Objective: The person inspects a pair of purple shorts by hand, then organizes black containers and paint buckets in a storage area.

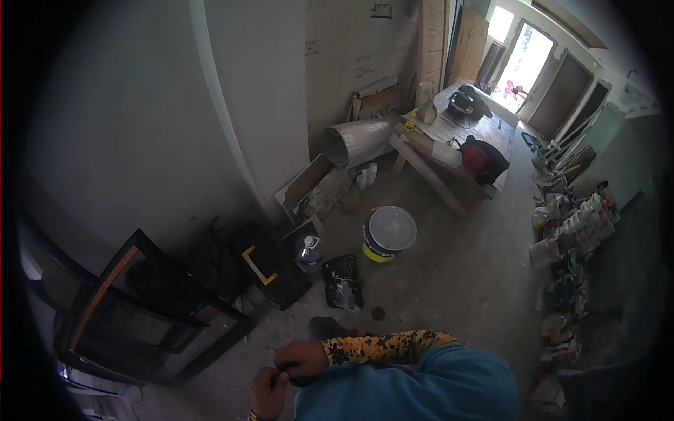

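Down low, with right hand point(303, 358) and left hand point(268, 394) brought close together, in front of a blue shirt point(407, 389) and a patterned sleeve point(390, 346). Curled narrowly over a small dark item point(302, 382), partly hidden, with the right grip; bent at the fingers beside it with the left, though cannot tell whether closed on it too. Too covered to identify, that item, just beneath the right palm.

Ahead on the floor point(449, 281), standing upright: a lidded bucket point(392, 230). To its left, near a clear bottle point(309, 254), lying: a black case point(272, 270) with yellow trim, and a black tray point(343, 282) with crumpled plastic inside. Farther left, leaning: dark frames point(179, 312). Beyond the bucket, near a silvery roll point(361, 140): a bench point(500, 133) bearing a red and black bag point(483, 160). Along the right side, piled up: assorted materials point(586, 224).
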Motion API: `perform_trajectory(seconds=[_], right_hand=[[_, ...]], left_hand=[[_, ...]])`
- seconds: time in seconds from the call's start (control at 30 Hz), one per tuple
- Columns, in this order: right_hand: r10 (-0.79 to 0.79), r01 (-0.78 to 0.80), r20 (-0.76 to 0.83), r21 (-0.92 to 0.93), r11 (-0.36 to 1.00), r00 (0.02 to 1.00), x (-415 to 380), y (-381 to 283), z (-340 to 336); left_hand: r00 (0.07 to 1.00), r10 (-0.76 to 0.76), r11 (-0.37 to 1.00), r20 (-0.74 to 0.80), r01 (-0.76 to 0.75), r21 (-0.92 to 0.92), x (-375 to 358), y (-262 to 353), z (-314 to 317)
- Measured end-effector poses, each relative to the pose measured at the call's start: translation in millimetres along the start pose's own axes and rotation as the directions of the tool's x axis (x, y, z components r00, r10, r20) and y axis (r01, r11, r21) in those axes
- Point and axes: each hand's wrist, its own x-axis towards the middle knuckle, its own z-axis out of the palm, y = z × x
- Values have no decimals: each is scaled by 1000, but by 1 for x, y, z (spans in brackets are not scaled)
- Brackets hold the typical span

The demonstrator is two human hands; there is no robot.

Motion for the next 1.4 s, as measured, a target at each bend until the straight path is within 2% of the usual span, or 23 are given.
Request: perform_trajectory(seconds=[0.13, 0.23, 0.3, 0.33, 0.4, 0.43, 0.47, 0.5, 0.57, 0.6, 0.67, 0.73, 0.87, 0.9, 0.97, 1.0, 1.1, 1.13, 1.17, 1.3, 1.33, 1.37, 1.4], right_hand=[[41, -40, 19, -39, 998, 999, 22, 2, 5], [-15, 17, 56, -45, 999, 998, 39, 23, 3], [-37, 39, 62, -44, 998, 997, 53, 35, -3], [-42, 47, 69, -79, 996, 997, 64, 48, -6], [38, -29, 81, -114, 993, 996, 84, 82, -21], [122, -113, 82, -107, 988, 989, 93, 95, -26], [208, -199, 84, -102, 975, 975, 99, 100, -34], [287, -277, 83, -117, 954, 954, 105, 107, -48], [366, -344, 93, -194, 919, 926, 113, 146, -55], [379, -362, 108, -153, 920, 919, 109, 165, -50], [431, -449, -129, -232, 863, 893, 103, 205, -45], [540, -578, -208, -268, 771, 816, 95, 244, -40], [613, -700, -345, -256, 667, 711, 68, 310, -46], [618, -703, -342, -258, 663, 708, 67, 320, -52], [818, -886, -342, -150, 438, 462, 58, 338, -57], [889, -918, -235, -158, 363, 392, 56, 347, -65], [939, -942, -153, -189, 278, 308, 41, 389, -64], [973, -960, -101, -213, 182, 206, 38, 403, -64], [974, -962, -95, -206, 181, 204, 31, 422, -63], [993, -854, -22, -513, 86, 113, -25, 508, -42], [988, -848, -12, -515, 124, 152, -22, 554, -28], [623, -600, 397, -197, 775, 674, -67, 574, -7], [-109, -61, 485, 323, 945, 868, -126, 592, 16]], left_hand=[[999, -34, 999, -28, 33, -16, 1, -15, -13], [998, -28, 998, -59, 31, 61, 9, -12, -24], [988, 147, 948, -55, -125, 293, 20, 0, -37], [993, 102, 948, -51, -82, 308, 23, 9, -51], [996, 77, 970, -37, -66, 233, 32, 39, -78], [966, 241, 968, 90, -246, 49, 25, 27, -96], [892, 416, 906, 178, -390, -166, 19, 6, -129], [254, 648, 743, 718, -421, -521, 29, -64, -177], [283, 614, 784, 737, -334, -524, 50, -72, -192], [297, 598, 801, 745, -267, -536, 58, -74, -196], [325, 572, 818, 753, -157, -554, 78, -80, -202], [347, 546, 821, 763, -41, -569, 94, -87, -209], [410, 502, 798, 761, 118, -590, 125, -108, -218], [414, 501, 789, 760, 143, -598, 139, -115, -217], [407, 507, 761, 760, 201, -616, 166, -130, -212], [398, 507, 745, 765, 244, -621, 178, -136, -209], [390, 499, 696, 774, 352, -625, 210, -156, -196], [392, 492, 682, 777, 381, -624, 221, -164, -189], [390, 483, 672, 784, 409, -617, 233, -171, -183], [386, 410, 642, 826, 521, -562, 278, -197, -165], [407, 375, 648, 833, 528, -550, 288, -203, -162], [431, 334, 653, 838, 535, -536, 297, -207, -160], [457, 287, 655, 842, 548, -521, 303, -210, -159]])
